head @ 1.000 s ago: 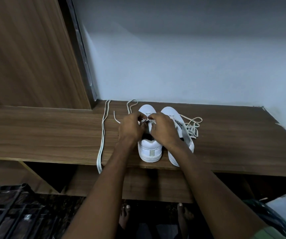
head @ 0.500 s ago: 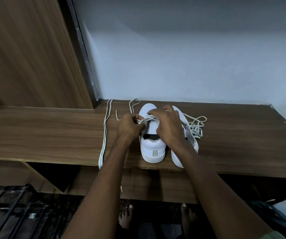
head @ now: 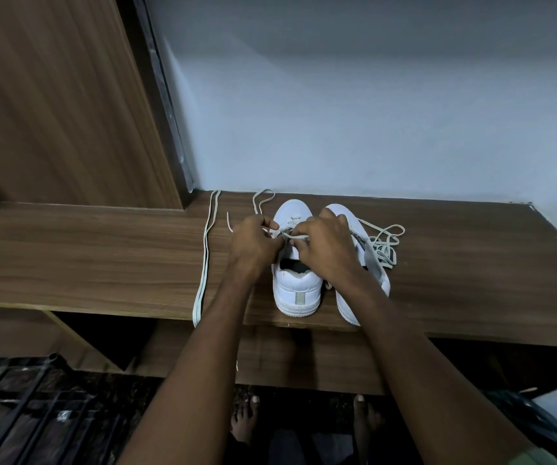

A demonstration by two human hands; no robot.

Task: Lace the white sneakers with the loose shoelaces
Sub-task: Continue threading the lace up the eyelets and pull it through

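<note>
On the shelf: two white sneakers stand side by side near the front edge, heels toward the person, toes toward the far wall.
Shelf: brown wood grain, running left to right under a pale wall.
Left sneaker: upright, heel tab showing; both hands work over its tongue.
Right sneaker: just beside the left one, partly hidden by the right forearm.
Left hand: fingers curled, pinching the lace at the left side of the left sneaker.
Right hand: fingers curled, thumb and forefinger pinching the same lace where it crosses the tongue.
Lace: stretched between the two hands over the eyelets; a loose loop of it trails far-left on the shelf.
Spare lace: laid doubled and straight, left of the hands, its near end hanging over the front edge.
Tangled lace: a loose heap right of the right sneaker, touching it.
Below: bare feet on a dark floor.
</note>
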